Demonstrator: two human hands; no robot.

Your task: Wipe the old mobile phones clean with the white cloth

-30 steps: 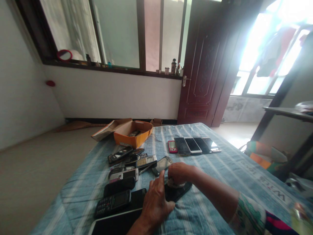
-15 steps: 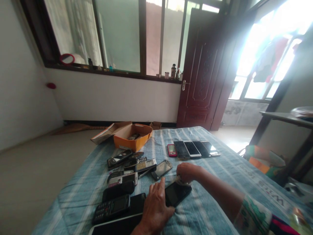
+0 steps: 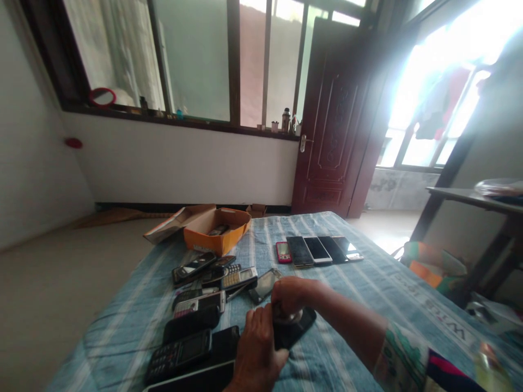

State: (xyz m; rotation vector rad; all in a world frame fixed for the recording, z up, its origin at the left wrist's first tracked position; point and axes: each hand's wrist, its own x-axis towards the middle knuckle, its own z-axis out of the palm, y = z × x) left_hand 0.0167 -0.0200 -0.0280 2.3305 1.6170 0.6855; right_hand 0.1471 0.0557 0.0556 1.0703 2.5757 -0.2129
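the left hand (image 3: 257, 348) lies at the left edge of a black phone (image 3: 288, 338), its thumb spread away from the other fingers; whether they grip the phone i cannot tell, since the hand hides that edge. the right hand (image 3: 291, 296) is over the phone's far part, fingers closed around a pale wad (image 3: 293, 317) that sits against the screen. the phone lies slanted on a blue striped cloth (image 3: 347, 337), partly hidden under both hands.

just beyond the right hand is a phone with a silvery frame (image 3: 265, 285). left of the left hand lie a black keypad phone (image 3: 180, 354) and, nearer, a dark device with a white edge (image 3: 200, 379). further off is a loose heap of older phones (image 3: 239, 277), then an open orange box (image 3: 229, 242). to the right of the box, a small red phone (image 3: 283, 252) heads a row of flat phones (image 3: 317, 250).
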